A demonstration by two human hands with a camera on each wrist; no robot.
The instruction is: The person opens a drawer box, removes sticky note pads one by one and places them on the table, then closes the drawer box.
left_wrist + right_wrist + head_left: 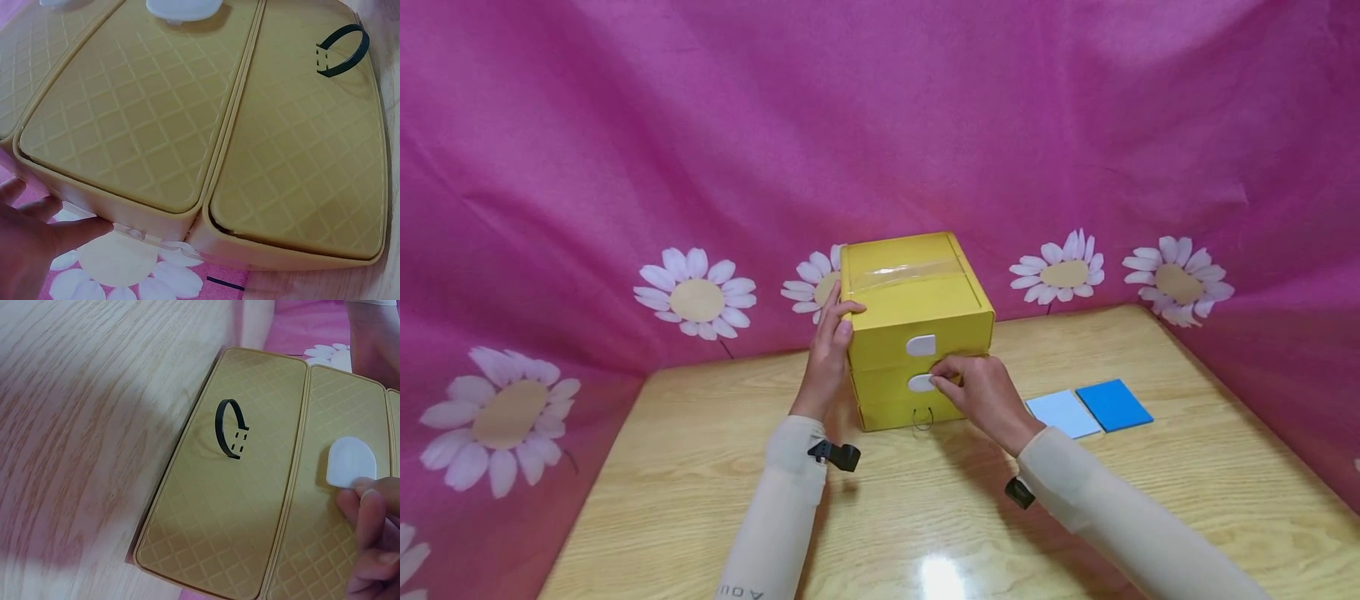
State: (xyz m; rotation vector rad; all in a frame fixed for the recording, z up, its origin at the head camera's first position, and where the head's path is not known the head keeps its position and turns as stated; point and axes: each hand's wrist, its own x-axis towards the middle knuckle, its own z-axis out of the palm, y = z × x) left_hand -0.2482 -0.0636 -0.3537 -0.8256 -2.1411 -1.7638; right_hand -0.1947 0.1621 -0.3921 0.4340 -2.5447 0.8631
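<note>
A yellow chest of three stacked drawers [917,300] stands on the table, with clear tape across its top. My left hand [829,354] lies against the chest's left side, one finger over the top edge. The left wrist view shows its extended fingers [81,232] at the side wall. My right hand [988,396] pinches the white handle [350,464] of the middle drawer [319,531] between thumb and finger. Another white handle [921,345] is on the top drawer. On the bottom drawer [206,519] there is a dark strap loop [220,428]. The middle drawer's front looks flush with its neighbours.
To the right of the chest, a pale blue square [1063,414] and a darker blue square [1114,405] lie side by side on the wooden table [700,500]. A pink curtain [880,125] with white daisies hangs close behind the chest and along both sides.
</note>
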